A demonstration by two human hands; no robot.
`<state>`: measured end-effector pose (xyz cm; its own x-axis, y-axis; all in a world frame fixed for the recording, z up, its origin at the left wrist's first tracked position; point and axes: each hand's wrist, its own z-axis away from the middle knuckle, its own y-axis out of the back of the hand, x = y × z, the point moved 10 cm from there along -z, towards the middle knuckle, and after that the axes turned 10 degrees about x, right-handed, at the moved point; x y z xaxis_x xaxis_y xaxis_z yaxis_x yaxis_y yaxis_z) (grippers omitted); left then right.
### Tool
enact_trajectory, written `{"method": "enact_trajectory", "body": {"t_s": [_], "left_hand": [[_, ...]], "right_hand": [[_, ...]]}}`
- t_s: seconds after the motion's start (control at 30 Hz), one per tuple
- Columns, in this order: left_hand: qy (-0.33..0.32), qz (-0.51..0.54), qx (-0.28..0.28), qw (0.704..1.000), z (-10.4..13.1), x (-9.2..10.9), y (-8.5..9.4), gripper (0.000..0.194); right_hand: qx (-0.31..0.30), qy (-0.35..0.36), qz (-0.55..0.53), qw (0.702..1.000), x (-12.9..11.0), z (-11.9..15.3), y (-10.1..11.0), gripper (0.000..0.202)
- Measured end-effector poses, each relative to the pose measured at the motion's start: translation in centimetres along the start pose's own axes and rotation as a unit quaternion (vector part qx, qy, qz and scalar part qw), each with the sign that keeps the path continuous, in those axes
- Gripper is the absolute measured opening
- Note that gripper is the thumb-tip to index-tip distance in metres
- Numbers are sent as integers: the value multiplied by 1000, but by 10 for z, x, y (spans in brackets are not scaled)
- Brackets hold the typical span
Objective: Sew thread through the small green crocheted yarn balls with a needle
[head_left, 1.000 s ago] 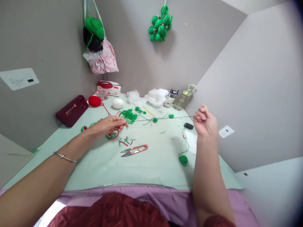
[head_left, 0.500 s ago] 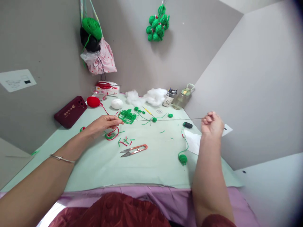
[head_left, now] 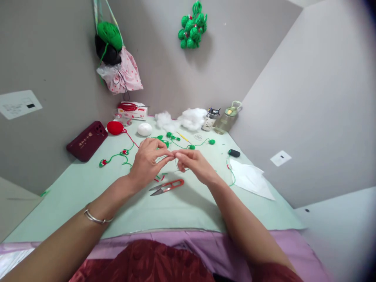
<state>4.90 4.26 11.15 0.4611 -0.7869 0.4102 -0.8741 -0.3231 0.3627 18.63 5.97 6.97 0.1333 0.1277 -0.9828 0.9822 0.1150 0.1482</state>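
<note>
My left hand and my right hand meet above the middle of the table, fingertips pinched together. Both pinch a thin dark thread, which hangs in a loose loop under the fingers; anything smaller between the fingertips cannot be made out. Thread snips with orange handles lie just below the hands. Behind my left hand, a tangle of green yarn is partly hidden. Short red and green yarn scraps lie near the snips' blades. A small green crocheted ball sits beyond my fingertips.
At the left are a dark red phone, a red yarn ball and a white ball. White stuffing, a pen cup and a bottle stand behind. A black spool and white paper lie right.
My right hand has come in from the far right to meet my left hand, which has shifted slightly right. The thread, stretched taut between them before, now hangs slack.
</note>
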Motion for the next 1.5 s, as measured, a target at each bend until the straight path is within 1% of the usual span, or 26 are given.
{"method": "enact_trajectory", "body": {"t_s": [0.03, 0.07, 0.13, 0.2, 0.27, 0.33, 0.4, 0.47, 0.53, 0.63, 0.77, 0.83, 0.87, 0.93, 1.0, 1.07, 1.13, 1.2, 1.3, 1.4, 1.43, 1.47, 1.5], "left_hand": [[-12, -7, 12, 1000, 1, 2, 1, 11], [-18, -9, 21, 1000, 2, 3, 2, 10], [-9, -3, 28, 1000, 5, -1, 2, 9], [19, 8, 22, 1000, 8, -9, 1, 8], [60, 26, 10, 998, 11, -19, -1, 5], [118, 54, 0, 992, 12, -31, -1, 13], [193, 90, -5, 977, 14, -44, -1, 19], [266, 122, -14, 956, 17, -55, -2, 23], [317, 143, -24, 937, 21, -61, -5, 27], [358, 181, -55, 914, 27, -64, -17, 28], [395, 260, -150, 868, 43, -59, -46, 26], [417, 282, -176, 846, 51, -59, -54, 24], [431, 289, -177, 836, 54, -60, -55, 24], [463, 312, -158, 814, 58, -65, -54, 25], [490, 363, -129, 782, 59, -68, -52, 26], [509, 420, -105, 744, 59, -68, -52, 26], [525, 460, -87, 711, 60, -68, -51, 24], [538, 477, -68, 691, 61, -69, -50, 22], [547, 479, -35, 685, 60, -70, -48, 22], [541, 470, 1, 697, 59, -73, -47, 25], [536, 461, 10, 707, 58, -74, -46, 26], [525, 445, 9, 725, 57, -74, -46, 27], [505, 417, 8, 756, 54, -75, -44, 27]], "right_hand": [[-12, -8, 3, 1000, 3, 2, -5, 33], [-11, -13, 1, 1000, 5, 3, -5, 33], [9, -16, -3, 1000, 7, 3, 2, 32], [29, -2, 9, 1000, 5, 1, 10, 30], [52, 18, 29, 998, 2, -1, 17, 27], [79, 29, 42, 996, -1, -1, 21, 25], [98, 31, 46, 994, -2, -1, 24, 24], [105, 29, 46, 993, -3, -1, 25, 24], [106, 27, 43, 993, -4, -1, 25, 25], [101, 33, 35, 994, -5, -1, 23, 25], [108, 47, 30, 993, -6, -1, 23, 24], [119, 52, 31, 991, -5, -2, 26, 24], [125, 52, 32, 990, -5, -2, 27, 24], [139, 54, 41, 988, -4, -3, 32, 24], [150, 61, 57, 985, -3, -3, 34, 24], [156, 76, 86, 981, -4, -3, 35, 22], [162, 109, 140, 971, -7, 0, 33, 18], [163, 158, 211, 951, -13, 3, 26, 14], [144, 224, 293, 918, -18, 9, 8, 15], [118, 274, 338, 892, -18, 16, -14, 18], [109, 290, 351, 884, -18, 18, -21, 19], [100, 305, 363, 875, -19, 21, -28, 21], [95, 318, 375, 866, -19, 23, -34, 22]]}}
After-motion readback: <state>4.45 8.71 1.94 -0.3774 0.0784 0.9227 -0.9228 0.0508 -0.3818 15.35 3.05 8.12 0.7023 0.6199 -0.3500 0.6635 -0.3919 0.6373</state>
